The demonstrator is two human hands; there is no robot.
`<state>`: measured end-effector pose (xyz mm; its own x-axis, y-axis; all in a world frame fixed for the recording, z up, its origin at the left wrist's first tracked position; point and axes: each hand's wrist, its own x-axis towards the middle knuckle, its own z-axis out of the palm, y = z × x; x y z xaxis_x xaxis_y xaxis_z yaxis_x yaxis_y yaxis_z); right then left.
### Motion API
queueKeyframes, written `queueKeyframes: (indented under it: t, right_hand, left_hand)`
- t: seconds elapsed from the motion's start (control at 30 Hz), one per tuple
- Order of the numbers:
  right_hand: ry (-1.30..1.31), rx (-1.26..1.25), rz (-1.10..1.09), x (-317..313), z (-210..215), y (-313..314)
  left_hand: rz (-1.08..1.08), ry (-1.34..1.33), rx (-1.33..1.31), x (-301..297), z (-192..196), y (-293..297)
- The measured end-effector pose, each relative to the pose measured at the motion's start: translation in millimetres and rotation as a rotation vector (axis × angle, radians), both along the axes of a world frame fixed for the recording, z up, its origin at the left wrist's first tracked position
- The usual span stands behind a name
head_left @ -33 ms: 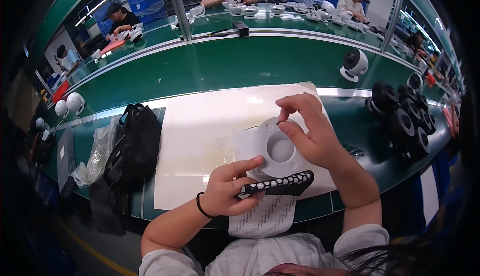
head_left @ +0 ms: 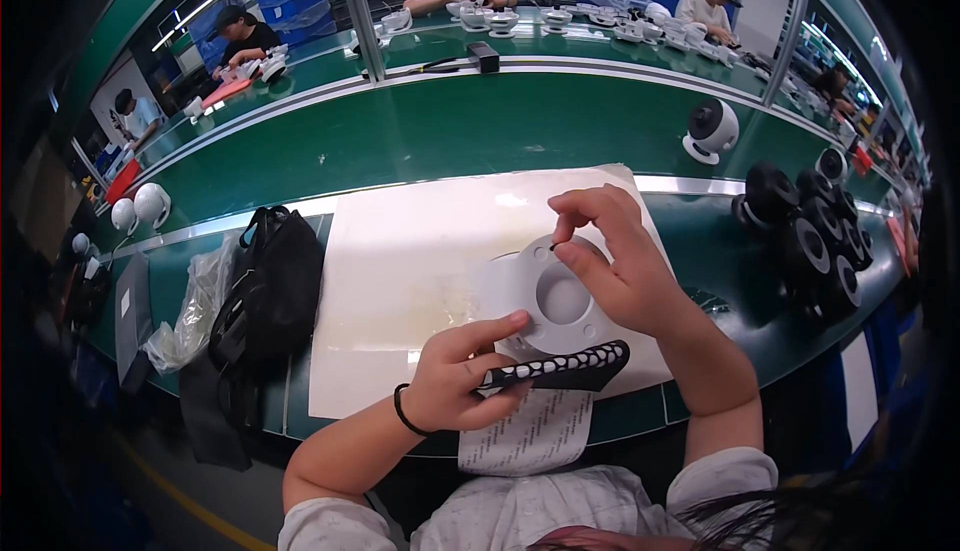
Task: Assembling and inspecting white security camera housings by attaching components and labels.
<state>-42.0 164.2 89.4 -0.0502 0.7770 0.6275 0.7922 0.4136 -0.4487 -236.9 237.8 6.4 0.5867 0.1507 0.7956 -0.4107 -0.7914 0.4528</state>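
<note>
A white round base with a wide recess in its middle (head_left: 572, 337) rests on a white board in front of me. My left hand (head_left: 462, 376) is closed around a black sheet with rows of white rounded spots (head_left: 560, 363), while its index fingertip touches the base's left edge. Over the base's upper rim is my right hand (head_left: 618, 256), thumb and index finger pinched on a small black piece (head_left: 553, 247). That piece is close to a small round spot on the rim; whether it touches cannot be made out. The right hand hides part of the base's right side.
The white board (head_left: 380, 281) lies on the green bench. Left are a black bag (head_left: 270, 286) and a clear plastic bag (head_left: 200, 296); right, several black round parts (head_left: 810, 236). Printed paper (head_left: 525, 436) hangs below my hands. A white-and-black device (head_left: 710, 131) stands beyond. Other people work behind.
</note>
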Motion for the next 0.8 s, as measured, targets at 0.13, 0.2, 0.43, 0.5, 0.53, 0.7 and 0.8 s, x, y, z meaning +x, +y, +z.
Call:
queueKeyframes:
  t: [0.13, 0.2, 0.43, 0.5, 0.53, 0.7, 0.8]
  right_hand:
    - [0.02, -0.097, 0.008, -6, -5, 6]
    - [-0.072, -0.113, -0.016, -8, 5, 1]
    - [-0.593, -0.012, -0.171, -22, 12, -21]
    - [-0.637, -0.01, -0.208, -28, 12, -28]
    - [-0.677, -0.006, -0.242, -30, 13, -29]
    - [-0.292, 0.025, -0.097, -19, 18, -27]
    - [0.107, -0.203, 0.243, -25, 17, -24]
  left_hand:
    - [0.055, -0.039, -0.02, 1, 1, -1]
    - [0.058, -0.006, -0.013, -1, 2, -1]
    - [0.071, -0.011, -0.006, 0, 0, 0]
    - [0.081, -0.02, 0.01, 2, 0, 0]
    - [0.083, -0.018, 0.012, 1, 1, 0]
    - [0.076, -0.016, -0.003, 0, 0, 0]
    - [0.071, -0.018, 0.005, 0, 0, 1]
